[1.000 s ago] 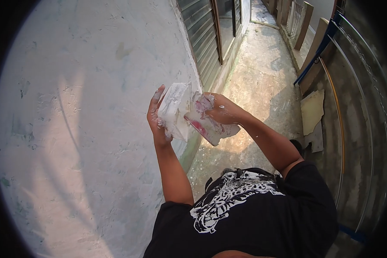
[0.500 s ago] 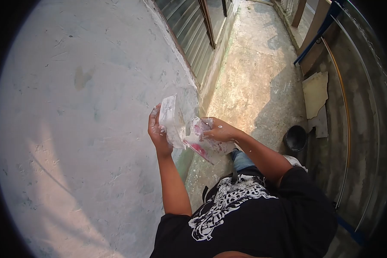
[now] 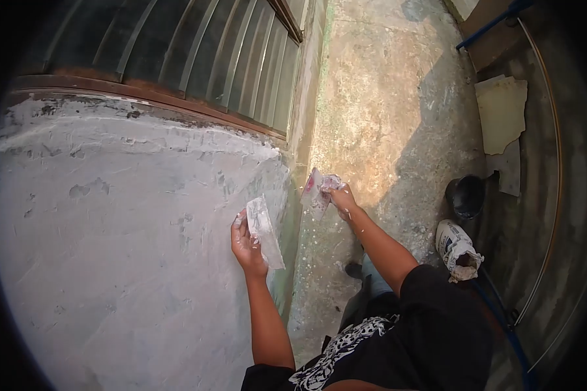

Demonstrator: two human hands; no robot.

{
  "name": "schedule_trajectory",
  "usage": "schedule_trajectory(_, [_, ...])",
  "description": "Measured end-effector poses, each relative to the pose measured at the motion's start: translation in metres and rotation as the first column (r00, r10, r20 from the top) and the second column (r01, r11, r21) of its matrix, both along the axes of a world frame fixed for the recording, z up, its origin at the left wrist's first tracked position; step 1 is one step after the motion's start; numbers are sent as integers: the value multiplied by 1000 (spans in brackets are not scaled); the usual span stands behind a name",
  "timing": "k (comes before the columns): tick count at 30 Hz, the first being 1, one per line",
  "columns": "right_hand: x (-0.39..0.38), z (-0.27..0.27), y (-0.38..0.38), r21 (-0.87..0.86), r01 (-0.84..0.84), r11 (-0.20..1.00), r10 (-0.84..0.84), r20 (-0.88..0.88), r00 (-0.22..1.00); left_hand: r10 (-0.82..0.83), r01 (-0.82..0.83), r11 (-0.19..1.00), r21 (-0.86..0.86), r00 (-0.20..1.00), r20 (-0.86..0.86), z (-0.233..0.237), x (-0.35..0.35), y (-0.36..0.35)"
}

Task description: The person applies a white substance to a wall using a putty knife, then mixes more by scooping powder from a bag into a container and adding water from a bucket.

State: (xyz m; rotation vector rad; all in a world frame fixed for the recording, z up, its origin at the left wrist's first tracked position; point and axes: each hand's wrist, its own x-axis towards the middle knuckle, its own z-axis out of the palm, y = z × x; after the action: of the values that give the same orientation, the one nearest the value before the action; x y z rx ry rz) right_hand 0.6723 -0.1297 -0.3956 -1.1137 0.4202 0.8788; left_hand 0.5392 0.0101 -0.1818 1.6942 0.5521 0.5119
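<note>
My left hand (image 3: pixel 244 242), smeared with white paste, is closed around a white, paste-coated rectangular container (image 3: pixel 265 236) held near the wall. What lies inside the container cannot be made out. Farther forward and to the right, my right hand (image 3: pixel 340 198) grips a plastering trowel (image 3: pixel 314 191) by its handle. Its flat blade is whitish with a pink-red patch, and it is apart from the container. White paste also covers the fingers of my right hand. Beside both hands runs the pale plastered wall (image 3: pixel 137 241), with rough patches and small pits.
A louvred window (image 3: pixel 195 58) with a brown frame sits above the plastered part. On the right stand a black bucket (image 3: pixel 466 197) and an opened sack (image 3: pixel 457 249). Broken board pieces (image 3: pixel 502 114) lean by the dark side wall. White spots dot the concrete floor (image 3: pixel 372 98).
My hands have moved apart: the trowel has left the container and gone forward and right. The view has shifted, bringing in more window and the sack.
</note>
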Motion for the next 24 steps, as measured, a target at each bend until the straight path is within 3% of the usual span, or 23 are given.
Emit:
schedule_trajectory(1, [3, -6, 21, -40, 57, 998, -56, 12, 998, 12, -12, 1000, -18, 1000, -14, -5, 3, 1])
schedule_trajectory(3, [-1, -52, 73, -265, -34, 964, 41, 21, 999, 27, -29, 999, -46, 999, -46, -16, 3, 7])
schedule_trajectory(5, [-16, -66, 124, -480, 7, 877, 60, 123, 991, 76, -80, 996, -29, 992, -98, -22, -1, 13])
schedule_trajectory(7, [-26, -45, 154, -478, -66, 876, 209, 252, 945, 90, -92, 996, -3, 985, -147, -19, -6, 17])
schedule_trajectory(9, [-53, -38, 182, -379, 10, 925, 194, 495, 847, 106, -103, 994, 23, 976, -189, -15, -9, 20])
schedule_trajectory(10, [-64, -36, 181, -385, 1, 923, 202, 488, 849, 128, -124, 992, 35, 973, -191, -13, -10, 23])
schedule_trajectory(13, [-86, -43, 163, -269, 9, 963, 193, 714, 673, 150, -148, 989, 27, 973, -177, -14, -11, 27])
schedule_trajectory(14, [-86, -56, 151, -271, 5, 963, 198, 715, 670, 147, -148, 989, 11, 976, -163, -15, -12, 28])
schedule_trajectory(16, [-81, -71, 127, -285, -94, 954, 284, 758, 587, 142, -143, 990, 7, 976, -162, -20, -13, 30])
schedule_trajectory(18, [-56, -79, 115, -262, -196, 945, 314, 560, 766, 134, -135, 991, 6, 978, -158, -24, -10, 31])
schedule_trajectory(20, [-37, -101, 127, -293, 11, 956, 174, 596, 784, 138, -139, 990, 1, 980, -146, -24, -8, 30])
schedule_trajectory(22, [-12, -95, 145, -236, 41, 971, 31, 295, 955, 136, -135, 991, 13, 980, -146, -22, -11, 30])
schedule_trajectory(24, [-11, -78, 169, -329, -18, 944, 108, 258, 960, 130, -128, 991, 27, 981, -141, -21, -14, 30])
